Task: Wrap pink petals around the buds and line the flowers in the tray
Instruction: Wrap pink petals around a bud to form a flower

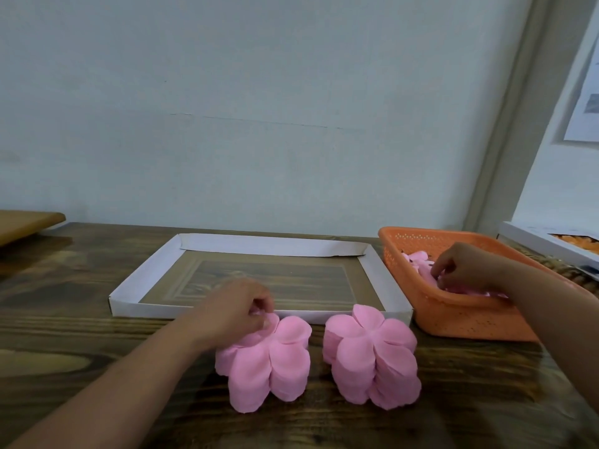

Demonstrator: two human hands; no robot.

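Left hand point(231, 307) fingers pinch the top petal of the left petal stack point(264, 358). Right hand point(466, 267) fingers curl onto pink pieces in the orange basket point(453, 319). The white tray point(379, 270) lies between, behind a second stack point(372, 358), on the counter point(81, 319).

1. Setting: a small handicraft work area, likely in a home or small workshop room; which of the two cannot be told.
2. Work surface point(81, 286): dark-stained wood with visible grain, set against a plain pale wall point(259, 92).
3. Materials: two stacks of pink petals point(369, 354), a white cardboard tray point(275, 244), and an orange plastic basket point(453, 319) holding pink pieces.
4. Right edge: a printed sheet point(586, 102) fixed to the wall, and a white box point(547, 241) with orange contents.
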